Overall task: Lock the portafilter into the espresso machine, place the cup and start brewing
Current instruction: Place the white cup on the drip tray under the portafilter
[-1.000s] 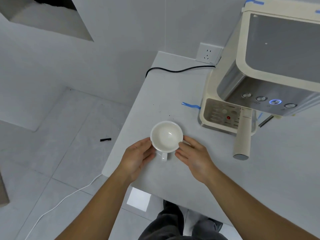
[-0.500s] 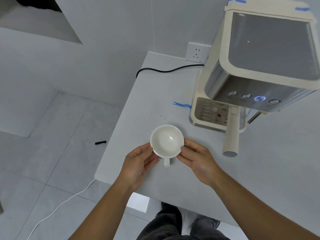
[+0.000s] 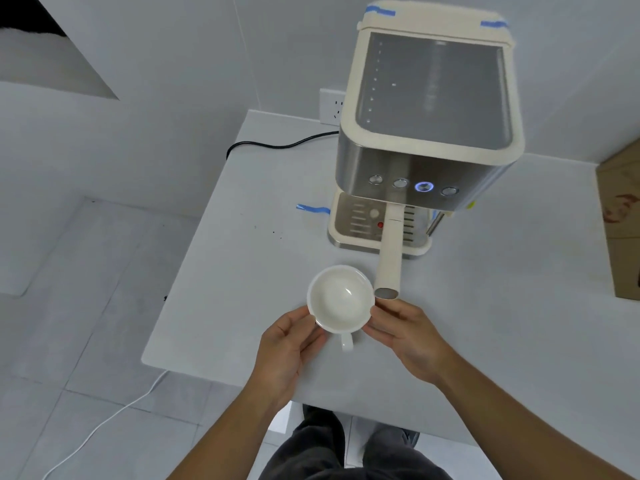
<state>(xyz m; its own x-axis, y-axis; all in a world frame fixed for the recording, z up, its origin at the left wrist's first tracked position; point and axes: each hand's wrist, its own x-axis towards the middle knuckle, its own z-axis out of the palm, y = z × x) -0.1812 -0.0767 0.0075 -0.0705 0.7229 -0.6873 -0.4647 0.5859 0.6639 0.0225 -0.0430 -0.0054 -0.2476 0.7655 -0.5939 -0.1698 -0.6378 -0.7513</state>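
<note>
An empty white cup (image 3: 340, 299) with its handle towards me is held from both sides, my left hand (image 3: 287, 344) on its left rim and my right hand (image 3: 407, 336) on its right rim. It hovers just left of the end of the cream portafilter handle (image 3: 390, 254), which juts out from under the espresso machine (image 3: 429, 133) over the drip tray (image 3: 353, 223). One of the machine's front buttons (image 3: 424, 186) glows blue.
The grey table (image 3: 485, 323) ends at a left edge close to the cup. A black power cord (image 3: 277, 145) runs to a wall socket (image 3: 331, 107). Blue tape (image 3: 313, 209) lies beside the machine. A cardboard box (image 3: 623, 220) stands at the right.
Both hands have carried the cup to the right, closer to the portafilter handle and the machine. My view has shifted right as well.
</note>
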